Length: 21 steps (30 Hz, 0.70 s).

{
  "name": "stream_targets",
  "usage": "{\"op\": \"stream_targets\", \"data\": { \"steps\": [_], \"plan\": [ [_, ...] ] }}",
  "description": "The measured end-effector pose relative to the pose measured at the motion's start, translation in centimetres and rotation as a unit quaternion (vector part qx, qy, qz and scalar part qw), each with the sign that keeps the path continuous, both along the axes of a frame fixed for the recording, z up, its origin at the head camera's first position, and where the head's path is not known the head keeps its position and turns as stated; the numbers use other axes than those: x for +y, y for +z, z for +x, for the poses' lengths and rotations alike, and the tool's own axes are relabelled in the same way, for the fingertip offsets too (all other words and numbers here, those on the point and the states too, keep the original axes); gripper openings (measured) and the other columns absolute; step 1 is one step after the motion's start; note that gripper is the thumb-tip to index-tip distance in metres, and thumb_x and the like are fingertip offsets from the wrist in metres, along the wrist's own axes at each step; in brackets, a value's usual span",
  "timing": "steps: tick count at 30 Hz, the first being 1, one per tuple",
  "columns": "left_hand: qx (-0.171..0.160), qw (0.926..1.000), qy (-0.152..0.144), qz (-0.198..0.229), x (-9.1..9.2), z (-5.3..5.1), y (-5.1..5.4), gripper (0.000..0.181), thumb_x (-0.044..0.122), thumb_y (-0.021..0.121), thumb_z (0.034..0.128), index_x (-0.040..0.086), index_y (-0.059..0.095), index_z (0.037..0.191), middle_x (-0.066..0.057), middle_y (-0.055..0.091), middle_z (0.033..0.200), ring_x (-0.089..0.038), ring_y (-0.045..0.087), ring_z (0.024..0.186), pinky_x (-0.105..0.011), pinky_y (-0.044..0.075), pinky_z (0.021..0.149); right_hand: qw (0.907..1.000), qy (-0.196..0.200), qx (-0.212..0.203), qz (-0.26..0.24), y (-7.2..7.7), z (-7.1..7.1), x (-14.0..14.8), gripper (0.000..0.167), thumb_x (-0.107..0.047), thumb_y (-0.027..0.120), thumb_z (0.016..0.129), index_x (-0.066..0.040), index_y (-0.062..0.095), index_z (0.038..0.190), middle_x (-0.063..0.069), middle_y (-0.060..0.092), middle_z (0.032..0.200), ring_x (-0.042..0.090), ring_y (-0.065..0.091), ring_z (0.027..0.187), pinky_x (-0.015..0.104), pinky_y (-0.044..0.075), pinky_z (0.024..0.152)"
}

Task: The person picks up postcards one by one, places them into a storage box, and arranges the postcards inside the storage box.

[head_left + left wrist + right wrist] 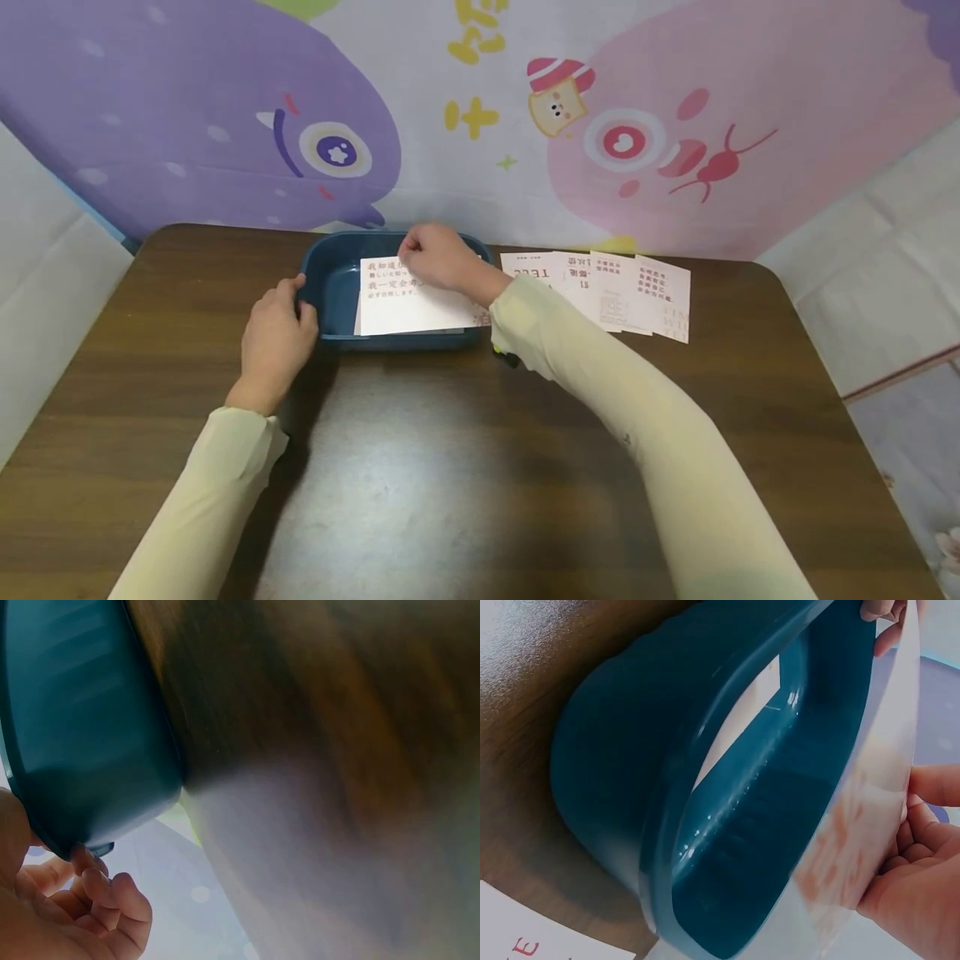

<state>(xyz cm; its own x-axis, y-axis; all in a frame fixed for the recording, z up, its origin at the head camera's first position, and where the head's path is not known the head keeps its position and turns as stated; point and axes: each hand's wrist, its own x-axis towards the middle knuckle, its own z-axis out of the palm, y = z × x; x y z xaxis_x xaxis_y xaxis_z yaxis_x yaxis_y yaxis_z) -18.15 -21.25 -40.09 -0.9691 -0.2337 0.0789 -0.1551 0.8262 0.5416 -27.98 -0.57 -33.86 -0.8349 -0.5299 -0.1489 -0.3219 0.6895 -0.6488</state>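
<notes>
Right hand (442,257) pinches a card (420,315) over the tub (330,296) that the left hand (277,335) grips
Looks midway: another card (733,720) lies inside, more cards (632,290) spread beyond the right hand

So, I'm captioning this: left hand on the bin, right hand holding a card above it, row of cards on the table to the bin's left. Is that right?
Not quite: the row of cards lies to the right of the bin, as the head view shows. The rest stands.
</notes>
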Motion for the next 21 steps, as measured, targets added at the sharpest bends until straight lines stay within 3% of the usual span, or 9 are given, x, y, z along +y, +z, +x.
{"op": "stream_targets", "data": {
  "steps": [21],
  "plan": [
    [-0.005, 1.0, 0.003, 0.003, 0.1, 0.1, 0.1, 0.044, 0.014, 0.038, 0.0938, -0.003, 0.043, 0.134, -0.029, 0.052, 0.128, -0.044, 0.049, 0.114, -0.056, 0.04, 0.097, 0.9993, -0.023, -0.009, 0.03, -1.0, -0.2, -1.7, 0.029, -0.022, 0.042, 0.098, -0.007, 0.06, 0.114, 0.003, 0.061, 0.111, 0.013, 0.054, 0.093, 0.026, 0.046, 0.085]
  ]
}}
